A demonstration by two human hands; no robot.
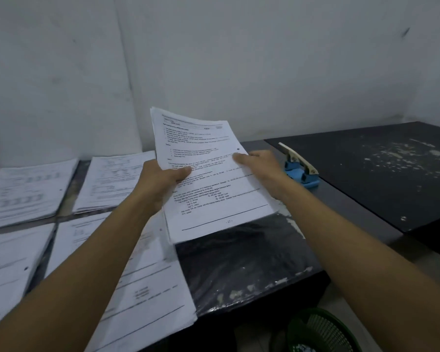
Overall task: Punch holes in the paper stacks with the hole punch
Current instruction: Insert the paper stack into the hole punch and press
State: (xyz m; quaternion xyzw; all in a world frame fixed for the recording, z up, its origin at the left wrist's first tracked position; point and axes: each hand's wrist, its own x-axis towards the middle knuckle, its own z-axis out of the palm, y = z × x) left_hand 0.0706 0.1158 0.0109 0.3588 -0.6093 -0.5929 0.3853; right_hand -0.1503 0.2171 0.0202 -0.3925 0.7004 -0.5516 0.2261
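Observation:
Both hands hold a stack of printed white paper [208, 158] lifted above the dark table [252, 255] and tilted away from me. My left hand [160, 181] grips its left edge, thumb on top. My right hand [262, 168] grips the right edge, thumb on the page just below a punched hole. The blue hole punch [300, 168], with its cream lever raised, stands on the table just right of my right hand, not touched.
Several paper stacks lie on the left: two at the back [28, 189] [117, 181], two nearer me [8, 265] [148, 283]. A black board [381, 174] with white flecks covers the table's right. A green mesh basket [320, 331] stands on the floor below.

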